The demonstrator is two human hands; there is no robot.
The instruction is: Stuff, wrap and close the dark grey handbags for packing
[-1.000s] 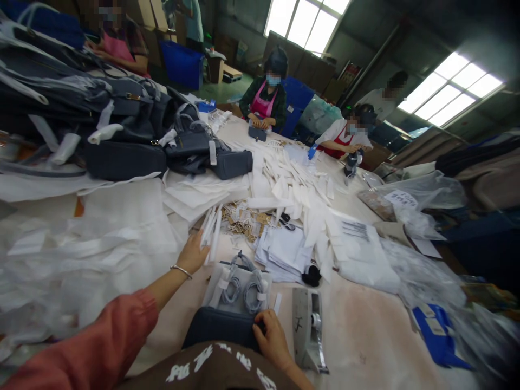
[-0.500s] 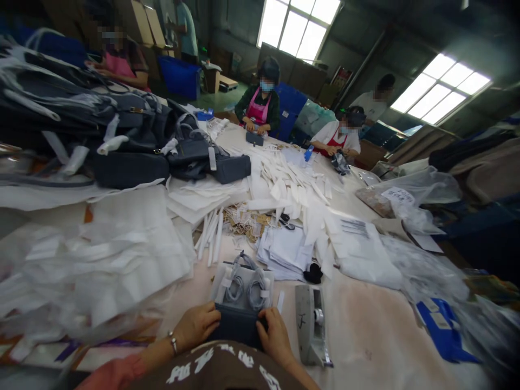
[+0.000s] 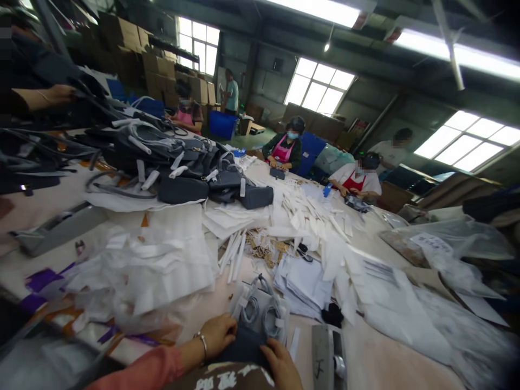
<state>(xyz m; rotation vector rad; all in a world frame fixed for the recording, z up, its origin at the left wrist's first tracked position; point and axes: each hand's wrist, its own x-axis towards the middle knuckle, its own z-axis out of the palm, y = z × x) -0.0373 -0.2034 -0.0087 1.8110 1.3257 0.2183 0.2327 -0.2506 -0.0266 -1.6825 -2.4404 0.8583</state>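
Note:
In front of my body lies a dark navy handbag [image 3: 242, 345], its near part hidden by my apron. My left hand [image 3: 220, 331], with a bracelet at the wrist, pinches the bag's left edge. On the opposite edge my right hand [image 3: 281, 362] has its thumb and fingers closed on the dark material. Just beyond the hands, grey straps [image 3: 271, 319] are coiled in two bundles, held by pale wraps against a whitish padded sheet. A grey metal tool [image 3: 323, 360] with a round knob stands right of my right hand.
White wrapping sheets [image 3: 162, 265] cover the left side, below a pile of dark bags [image 3: 182, 184]. White paper sheets [image 3: 304, 287], rolled white tubes [image 3: 233, 254] and tangled strings [image 3: 264, 244] lie ahead. Clear plastic [image 3: 459, 341] spreads at right. Co-workers sit across the table; another's hand [image 3: 60, 95] reaches in at left.
My view has swung up and to the left, bringing in a co-worker's arm and more of the bag pile. Both my hands stay on the handbag's edges.

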